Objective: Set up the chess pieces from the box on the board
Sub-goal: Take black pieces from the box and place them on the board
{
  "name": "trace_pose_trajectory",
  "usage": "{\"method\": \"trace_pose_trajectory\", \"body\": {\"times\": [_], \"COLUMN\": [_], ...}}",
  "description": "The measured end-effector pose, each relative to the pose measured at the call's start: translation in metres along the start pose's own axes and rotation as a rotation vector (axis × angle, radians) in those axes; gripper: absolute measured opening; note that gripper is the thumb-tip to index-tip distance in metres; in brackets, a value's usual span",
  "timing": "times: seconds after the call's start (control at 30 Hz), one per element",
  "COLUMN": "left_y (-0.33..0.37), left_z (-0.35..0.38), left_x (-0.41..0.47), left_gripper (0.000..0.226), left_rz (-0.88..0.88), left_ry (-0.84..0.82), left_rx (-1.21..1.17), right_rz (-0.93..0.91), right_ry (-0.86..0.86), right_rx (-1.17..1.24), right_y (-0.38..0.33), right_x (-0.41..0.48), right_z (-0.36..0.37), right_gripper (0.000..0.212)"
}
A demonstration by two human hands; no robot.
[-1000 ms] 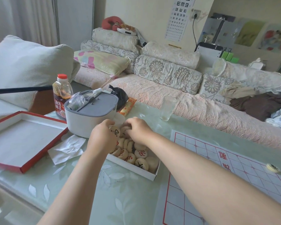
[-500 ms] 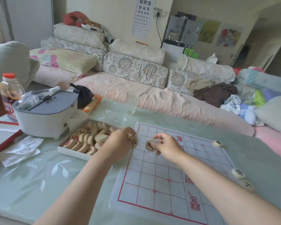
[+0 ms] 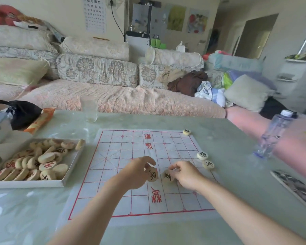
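Note:
A white cloth board with red grid lines lies on the table. Over its middle, my left hand holds a round wooden chess piece with a black character. Close beside it, my right hand grips another black-marked piece. Three pieces stand along the board's right edge: one at the far corner and two together. The white box at the left holds several more pieces, red and black.
An empty glass stands behind the board. A black pouch and an orange packet lie at the far left. A clear water bottle stands right, with a patterned flat object nearer me. A sofa runs behind the table.
Both hands took pieces from the box and carried them right, out over the middle of the board. My view swung right, away from the grey container and red lid.

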State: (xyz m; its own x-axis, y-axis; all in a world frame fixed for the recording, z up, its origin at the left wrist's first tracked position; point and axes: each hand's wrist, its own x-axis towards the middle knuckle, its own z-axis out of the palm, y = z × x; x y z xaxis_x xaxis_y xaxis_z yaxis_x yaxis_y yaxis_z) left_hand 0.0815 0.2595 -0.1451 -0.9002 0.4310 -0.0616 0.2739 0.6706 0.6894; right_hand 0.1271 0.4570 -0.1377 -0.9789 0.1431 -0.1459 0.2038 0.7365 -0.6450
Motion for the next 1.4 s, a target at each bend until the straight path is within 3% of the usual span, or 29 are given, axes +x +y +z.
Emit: {"method": "trace_pose_trajectory", "body": {"times": [0.17,0.53,0.83,1.0,1.13,1.27,1.4], "left_y": [0.01,0.007,0.023,0.022,0.036,0.048,0.056], "left_z": [0.015,0.02,0.028,0.029,0.033,0.046,0.055], "left_x": [0.004,0.005,-0.007,-0.007,-0.005,-0.002,-0.001], "left_gripper": [0.028,0.031,0.035,0.032,0.039,0.026,0.016], "left_rz": [0.004,-0.021,0.014,0.058,-0.028,-0.072,-0.079], "left_ry": [0.006,0.059,0.003,0.05,-0.024,-0.032,0.011], "left_rx": [0.079,0.287,0.56,0.44,0.161,-0.08,-0.15], "right_rz": [-0.019,-0.167,-0.258,-0.087,0.062,0.101,0.096], "right_ry": [0.002,-0.085,0.067,0.149,0.129,0.156,0.189], "right_rx": [-0.133,-0.319,-0.328,-0.351,-0.377,-0.315,-0.293], "right_y": [0.008,0.008,0.019,0.055,0.091,0.108,0.116], "right_x": [-0.007,-0.01,-0.022,-0.036,-0.047,-0.058,-0.062], "right_z": [-0.005,-0.006,-0.028,-0.073,-0.091,-0.096,-0.094], "right_gripper": [0.02,0.049,0.035,0.021,0.02,0.023,0.025]}}
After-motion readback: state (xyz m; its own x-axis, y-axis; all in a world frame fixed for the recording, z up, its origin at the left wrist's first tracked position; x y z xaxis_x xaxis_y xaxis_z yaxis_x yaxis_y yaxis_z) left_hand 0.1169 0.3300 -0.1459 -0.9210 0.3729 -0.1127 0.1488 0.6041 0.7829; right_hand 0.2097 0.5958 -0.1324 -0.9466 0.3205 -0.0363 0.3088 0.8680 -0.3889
